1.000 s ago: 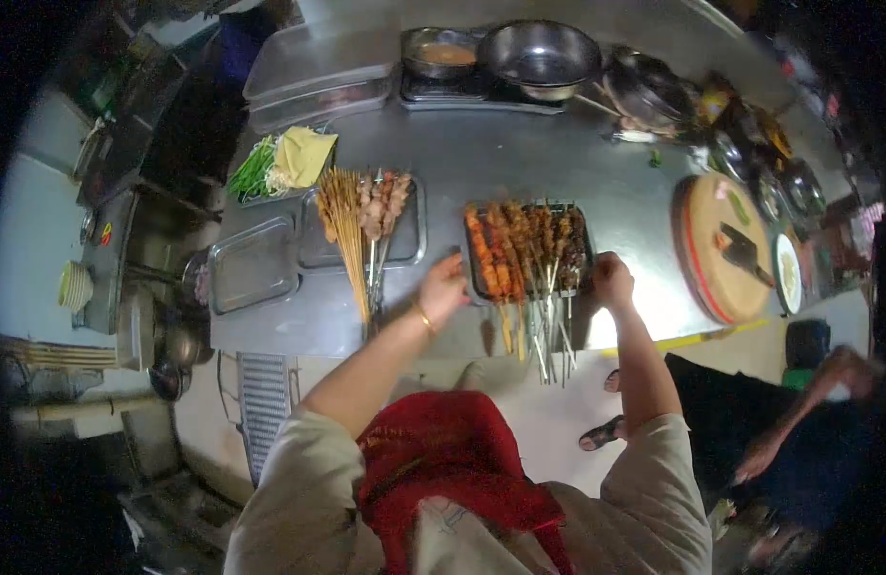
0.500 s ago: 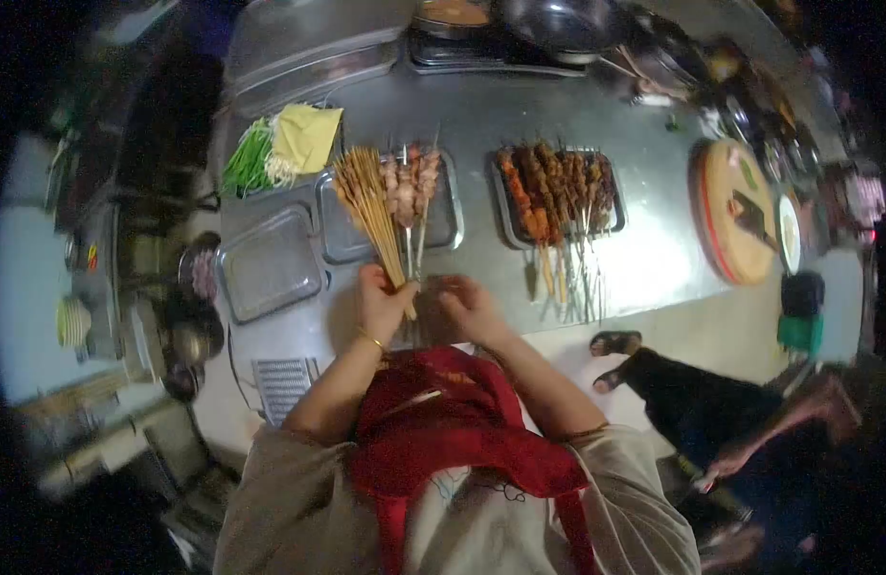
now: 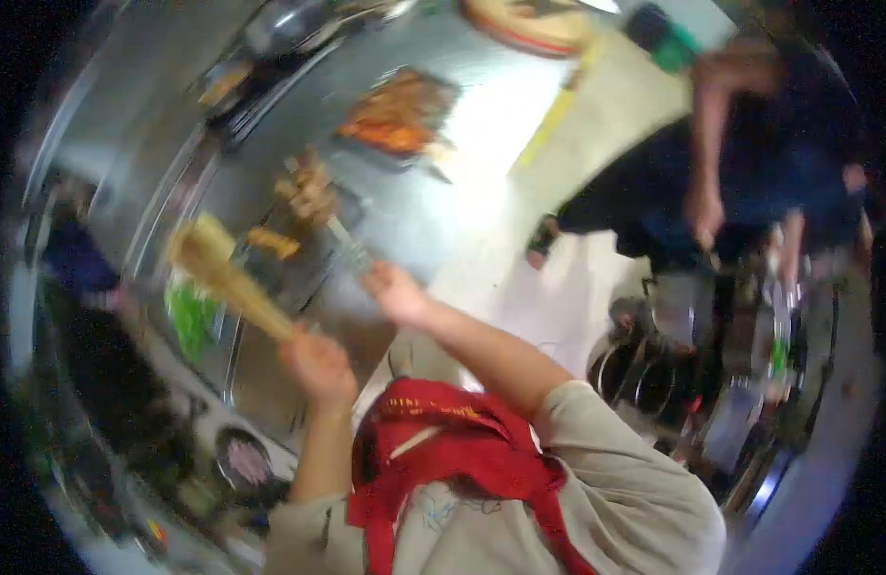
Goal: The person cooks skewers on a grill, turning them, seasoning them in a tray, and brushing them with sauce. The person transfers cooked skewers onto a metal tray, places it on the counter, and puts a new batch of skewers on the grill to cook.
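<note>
My left hand [image 3: 320,366] is closed round the lower ends of a thick bundle of wooden-stick skewers [image 3: 240,286], raised and pointing up to the left. The food at the bundle's far end is blurred. In my right hand [image 3: 395,293] are the sticks of a few meat skewers [image 3: 311,196], their pale brown chunks pointing away from me over the steel table [image 3: 405,216]. Some orange-brown pieces [image 3: 272,241] lie between the two bunches, smeared by motion. Farther off, a tray of browned and orange skewers [image 3: 397,110] rests on the table.
Green vegetables [image 3: 189,318] lie at the left. A round chopping board [image 3: 529,27] stands at the far end, with pans [image 3: 282,27] at the upper left. Another person's hand [image 3: 704,216] is at the right, beyond the table edge. A bowl with pinkish contents [image 3: 244,460] sits lower left.
My view has swung round, so the table now slants. The wooden-stick bundle has been lifted in my left hand, and my right hand has taken hold of the meat skewers.
</note>
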### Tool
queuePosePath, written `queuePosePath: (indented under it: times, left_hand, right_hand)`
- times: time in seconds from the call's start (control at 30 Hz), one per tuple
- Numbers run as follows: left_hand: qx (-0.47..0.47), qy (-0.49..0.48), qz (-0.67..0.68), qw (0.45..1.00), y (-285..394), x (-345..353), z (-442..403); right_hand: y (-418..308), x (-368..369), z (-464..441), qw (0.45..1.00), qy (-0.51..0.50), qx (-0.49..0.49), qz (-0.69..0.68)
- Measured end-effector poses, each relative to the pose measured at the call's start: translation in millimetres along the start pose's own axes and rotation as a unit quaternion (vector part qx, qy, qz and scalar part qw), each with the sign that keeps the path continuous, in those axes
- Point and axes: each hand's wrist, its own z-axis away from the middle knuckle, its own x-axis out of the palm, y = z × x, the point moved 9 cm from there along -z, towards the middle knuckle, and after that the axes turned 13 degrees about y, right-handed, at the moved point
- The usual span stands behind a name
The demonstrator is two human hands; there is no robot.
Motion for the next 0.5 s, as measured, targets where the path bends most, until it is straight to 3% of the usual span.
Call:
queuePosePath:
  times: [0.03,0.07,0.1,0.13,0.17,0.2,0.23,0.27,0.33,0.4,0.5]
  left_hand:
    - [-0.005,-0.015,0.042,0.999,14,11,25]
    - [0.032,-0.081,0.039,0.995,30,19,50]
    - [0.108,-0.097,-0.023,0.989,34,20,68]
    - [0.187,-0.104,-0.085,0.973,38,21,89]
    - [0.264,-0.102,-0.14,0.949,41,20,112]
    - [0.271,-0.105,-0.175,0.94,26,23,138]
    - [0.221,-0.135,-0.203,0.944,-4,26,167]
    - [0.151,-0.165,-0.229,0.947,-39,25,199]
    - [0.012,-0.222,-0.286,0.932,-113,10,274]
    - [-0.097,-0.269,-0.349,0.893,-184,-15,367]
    - [-0.209,-0.3,-0.433,0.824,-265,-69,506]
  right_hand:
    - [0,-3,19,0.999,-0.013,0.015,-0.027]
    - [-10,-18,42,0.991,0.065,-0.062,-0.097]
    - [16,-16,54,0.988,0.033,-0.096,-0.116]
    - [-30,-48,104,0.967,0.049,-0.236,-0.085]
    - [-16,-69,140,0.962,0.116,-0.248,-0.009]
    - [-35,-110,201,0.995,0.058,-0.079,-0.006]
    - [2,-124,240,0.986,0.103,-0.116,-0.059]
    - [16,-148,296,0.992,0.075,-0.102,0.002]
    - [41,-203,424,0.988,0.129,-0.086,0.009]
    - [96,-242,553,0.981,0.191,-0.02,0.017]
    - [164,-289,738,0.926,0.376,0.003,-0.034]
